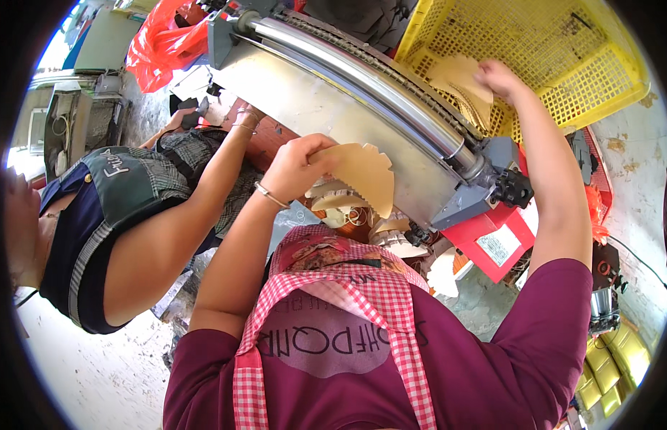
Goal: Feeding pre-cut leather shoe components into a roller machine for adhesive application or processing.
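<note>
My left hand [299,166] is closed on a flat tan piece [366,174] with a notched, saw-toothed edge, held over the near edge of the machine's metal plate [305,100]. Beyond the machine, my right hand [498,77] grips the edge of a tan notched piece [455,75] at the yellow plastic basket [595,89]. More tan pieces seem to lie layered beneath it; how many my fingers hold is hidden. Between my two hands runs the machine's shiny steel roller [369,84]. Below my left hand, more pale notched pieces [333,199] are partly covered.
A co-worker's arm [197,186] reaches in close on my left. A black knob [511,188] sticks out at the machine's right end, above a red panel [491,240]. A red plastic bag [161,50] hangs by its left end. Dark scraps [362,25] lie behind the roller.
</note>
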The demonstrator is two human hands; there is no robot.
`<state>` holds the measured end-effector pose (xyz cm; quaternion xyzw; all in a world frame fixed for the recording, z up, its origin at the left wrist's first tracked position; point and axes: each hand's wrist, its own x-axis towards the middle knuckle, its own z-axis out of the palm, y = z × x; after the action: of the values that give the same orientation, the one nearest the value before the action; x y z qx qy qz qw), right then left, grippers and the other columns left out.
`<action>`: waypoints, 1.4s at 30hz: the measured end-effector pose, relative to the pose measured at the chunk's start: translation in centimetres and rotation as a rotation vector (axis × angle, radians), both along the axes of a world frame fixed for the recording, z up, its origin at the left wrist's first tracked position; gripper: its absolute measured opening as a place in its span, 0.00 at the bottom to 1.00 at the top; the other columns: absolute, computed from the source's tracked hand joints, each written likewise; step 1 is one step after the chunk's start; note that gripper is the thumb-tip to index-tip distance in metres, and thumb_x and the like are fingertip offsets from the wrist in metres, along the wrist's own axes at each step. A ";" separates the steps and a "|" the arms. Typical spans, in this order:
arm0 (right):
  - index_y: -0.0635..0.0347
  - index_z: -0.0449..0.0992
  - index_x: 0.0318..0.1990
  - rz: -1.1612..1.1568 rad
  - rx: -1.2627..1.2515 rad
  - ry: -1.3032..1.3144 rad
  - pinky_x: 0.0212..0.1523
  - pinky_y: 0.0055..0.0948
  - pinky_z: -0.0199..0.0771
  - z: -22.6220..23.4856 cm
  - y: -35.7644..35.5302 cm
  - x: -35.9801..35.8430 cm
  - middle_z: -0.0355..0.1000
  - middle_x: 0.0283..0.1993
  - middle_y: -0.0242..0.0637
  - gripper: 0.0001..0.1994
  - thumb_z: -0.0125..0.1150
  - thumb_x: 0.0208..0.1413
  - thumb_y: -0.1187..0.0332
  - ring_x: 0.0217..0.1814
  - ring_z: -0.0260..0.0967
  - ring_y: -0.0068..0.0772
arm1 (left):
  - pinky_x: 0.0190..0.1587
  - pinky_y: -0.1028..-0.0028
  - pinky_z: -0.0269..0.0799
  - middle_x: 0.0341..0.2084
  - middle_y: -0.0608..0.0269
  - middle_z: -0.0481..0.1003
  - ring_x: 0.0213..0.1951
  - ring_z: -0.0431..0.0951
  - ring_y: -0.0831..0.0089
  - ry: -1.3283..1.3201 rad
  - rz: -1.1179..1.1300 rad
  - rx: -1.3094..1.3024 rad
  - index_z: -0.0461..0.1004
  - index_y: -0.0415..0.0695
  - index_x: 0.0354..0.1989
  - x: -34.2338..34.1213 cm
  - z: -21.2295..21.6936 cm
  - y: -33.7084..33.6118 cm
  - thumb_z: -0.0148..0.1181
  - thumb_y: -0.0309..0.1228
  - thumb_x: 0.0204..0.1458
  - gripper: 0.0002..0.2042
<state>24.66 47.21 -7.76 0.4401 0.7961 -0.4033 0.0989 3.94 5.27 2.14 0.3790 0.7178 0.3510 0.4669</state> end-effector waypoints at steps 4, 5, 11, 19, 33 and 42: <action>0.67 0.61 0.61 -0.011 0.225 -0.074 0.57 0.30 0.66 3.2 -0.5 2.9 0.68 0.57 0.47 0.33 0.62 0.54 0.54 0.57 0.67 0.37 | 0.35 0.77 0.73 0.29 0.64 0.78 0.30 0.76 0.80 -0.007 -0.054 0.009 0.74 0.35 0.40 0.4 0.7 1.1 0.57 0.27 0.55 0.08; 0.69 0.63 0.60 -0.066 0.093 0.154 0.58 0.31 0.66 8.1 -3.5 1.0 0.68 0.57 0.48 0.34 0.62 0.54 0.52 0.57 0.68 0.38 | 0.34 0.79 0.72 0.28 0.65 0.77 0.30 0.75 0.82 -0.181 0.069 0.150 0.73 0.34 0.40 0.6 0.7 0.4 0.57 0.28 0.56 0.09; 0.65 0.63 0.62 0.148 -0.169 0.669 0.49 0.28 0.71 22.2 -20.4 0.6 0.71 0.53 0.41 0.26 0.57 0.59 0.63 0.52 0.71 0.30 | 0.27 0.85 0.64 0.23 0.71 0.73 0.24 0.68 0.88 -0.262 0.338 0.300 0.74 0.37 0.37 1.8 4.9 0.8 0.57 0.31 0.59 0.09; 0.67 0.72 0.36 -0.097 -0.204 0.720 0.28 0.24 0.66 17.1 -27.5 1.5 0.72 0.24 0.38 0.06 0.58 0.57 0.73 0.23 0.59 0.23 | 0.22 0.78 0.60 0.16 0.66 0.67 0.19 0.62 0.83 0.297 0.292 0.475 0.73 0.37 0.28 3.5 5.2 2.2 0.57 0.34 0.58 0.12; 0.62 0.73 0.45 0.044 0.281 0.605 0.36 0.32 0.73 21.4 -22.9 0.7 0.77 0.32 0.45 0.10 0.52 0.58 0.69 0.34 0.76 0.43 | 0.22 0.74 0.69 0.12 0.62 0.71 0.16 0.72 0.78 0.146 0.093 -0.119 0.75 0.35 0.23 -0.9 1.1 -0.8 0.57 0.46 0.55 0.22; 0.56 0.70 0.53 0.445 -0.516 0.015 0.46 0.31 0.68 9.5 -9.9 -6.6 0.69 0.49 0.31 0.24 0.55 0.57 0.49 0.50 0.64 0.24 | 0.25 0.75 0.73 0.19 0.59 0.76 0.18 0.77 0.74 0.034 0.083 -0.084 0.75 0.33 0.29 -1.6 -1.3 4.7 0.60 0.41 0.54 0.19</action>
<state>18.09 37.31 1.75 0.2128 0.7450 -0.5633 0.2870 2.38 9.94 0.83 0.3349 0.7548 0.3330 0.4551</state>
